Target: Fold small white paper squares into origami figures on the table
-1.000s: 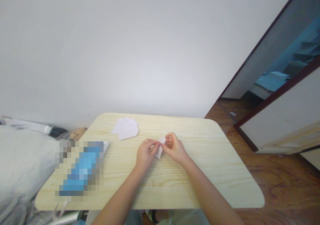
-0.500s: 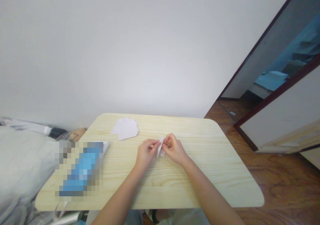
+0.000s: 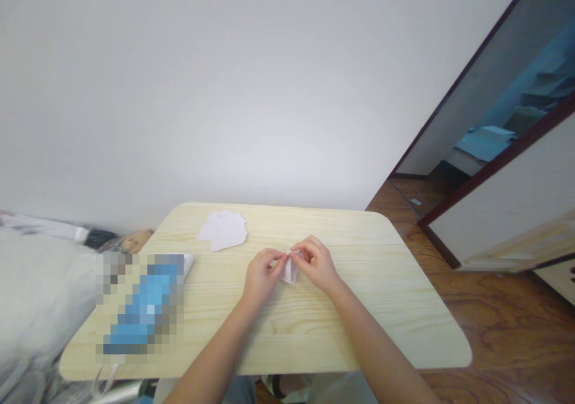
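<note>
Over the middle of the wooden table, both my hands pinch a small folded piece of white paper. My left hand grips its upper left side between thumb and fingertips. At the upper right side, my right hand is closed on the same paper, thumb against fingers. The lower part of the piece hangs below the fingertips and looks creased. Some of it is hidden behind the fingers. Farther back on the left lies a fanned stack of white paper pieces, apart from both hands.
A blurred-out blue item lies at the table's left side. Left of the table is a big white bundle among other goods. A white wall rises behind; wooden floor and a doorway are on the right.
The paper between my hands now shows a wider, flatter lower part. My right hand has shifted slightly and its fingers have closed more. The view has moved a little.
</note>
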Demonstrator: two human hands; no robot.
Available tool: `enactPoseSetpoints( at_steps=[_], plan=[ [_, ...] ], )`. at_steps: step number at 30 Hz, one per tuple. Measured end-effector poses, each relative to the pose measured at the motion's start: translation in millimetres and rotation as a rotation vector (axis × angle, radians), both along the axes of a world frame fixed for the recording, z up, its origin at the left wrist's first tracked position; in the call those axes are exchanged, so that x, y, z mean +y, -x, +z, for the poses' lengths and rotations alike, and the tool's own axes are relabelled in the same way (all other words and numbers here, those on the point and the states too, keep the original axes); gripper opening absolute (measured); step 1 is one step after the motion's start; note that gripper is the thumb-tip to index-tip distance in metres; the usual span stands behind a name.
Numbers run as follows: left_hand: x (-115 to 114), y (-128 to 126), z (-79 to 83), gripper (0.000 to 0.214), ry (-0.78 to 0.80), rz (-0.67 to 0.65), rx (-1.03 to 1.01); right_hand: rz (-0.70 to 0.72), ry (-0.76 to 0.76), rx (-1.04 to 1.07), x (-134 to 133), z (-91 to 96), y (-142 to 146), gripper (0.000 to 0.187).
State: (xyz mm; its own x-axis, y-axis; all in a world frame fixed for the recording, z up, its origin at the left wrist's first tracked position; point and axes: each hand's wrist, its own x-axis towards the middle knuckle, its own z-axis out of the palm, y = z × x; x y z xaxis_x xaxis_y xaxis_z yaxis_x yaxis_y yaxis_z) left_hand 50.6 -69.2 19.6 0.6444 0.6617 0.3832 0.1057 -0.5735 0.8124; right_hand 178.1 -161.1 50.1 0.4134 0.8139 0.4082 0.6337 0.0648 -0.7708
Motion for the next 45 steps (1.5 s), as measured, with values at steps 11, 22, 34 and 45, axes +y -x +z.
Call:
enactPoseSetpoints(
  at_steps=[11, 22, 34, 45],
  plan=[
    [2, 2, 0.7, 0.015, -0.229, 0.085, 0.101, 0.009, -0.020, 0.042, -1, -1.0, 0, 0.012],
    [4, 2, -0.5, 0.017, -0.076, 0.037, 0.035, 0.041, -0.108, 0.189, -2, 2.0, -13, 0.019],
    [-1, 1, 4.9, 0.025, 0.037, -0.314, 0.007, 0.033, 0.057, 0.521, 7, -14.3, -25, 0.028],
    [-6, -1, -3.0, 0.017, -0.272, -0.216, -0.118, 0.099, 0.158, 0.601, 6, -10.3, -19, 0.032]
  ],
)
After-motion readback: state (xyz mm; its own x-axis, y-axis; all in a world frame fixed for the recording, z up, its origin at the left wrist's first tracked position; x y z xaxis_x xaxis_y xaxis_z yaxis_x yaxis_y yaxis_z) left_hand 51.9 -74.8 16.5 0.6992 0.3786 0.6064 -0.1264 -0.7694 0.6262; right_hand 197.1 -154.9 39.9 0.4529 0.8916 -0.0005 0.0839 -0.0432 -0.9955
